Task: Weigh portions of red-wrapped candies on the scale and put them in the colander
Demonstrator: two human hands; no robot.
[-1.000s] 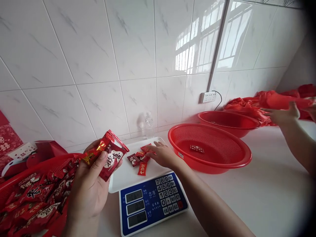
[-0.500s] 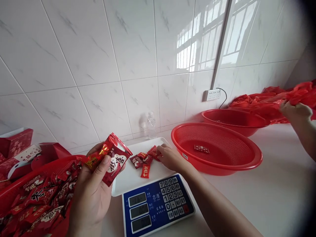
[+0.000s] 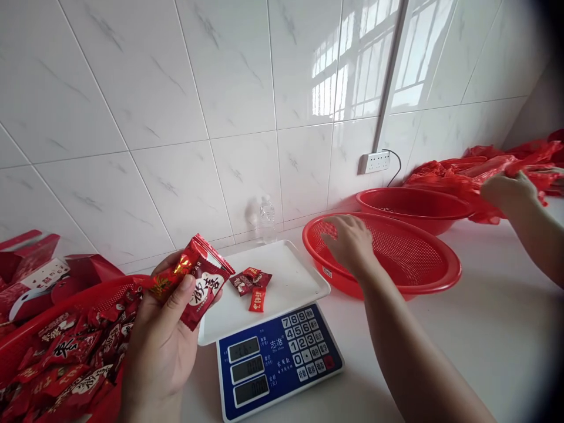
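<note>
Currently, red candy packets (image 3: 206,294) are gripped in the left hand (image 3: 165,335), while the right hand (image 3: 351,242) is held loosely spread over the left side of the red perforated basket (image 3: 412,255). Between the hands, more wrapped candies (image 3: 254,282) are clustered on the white weighing tray (image 3: 293,276) of the digital scale (image 3: 277,367).

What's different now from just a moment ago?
The right hand moved rightward from the white tray to the front red basket. The red wrapping it was touching is gone from the tray; I can't see whether the hand holds it or let it go. The left hand still grips its wrapped packets, and the small pile stayed on the tray.
</note>
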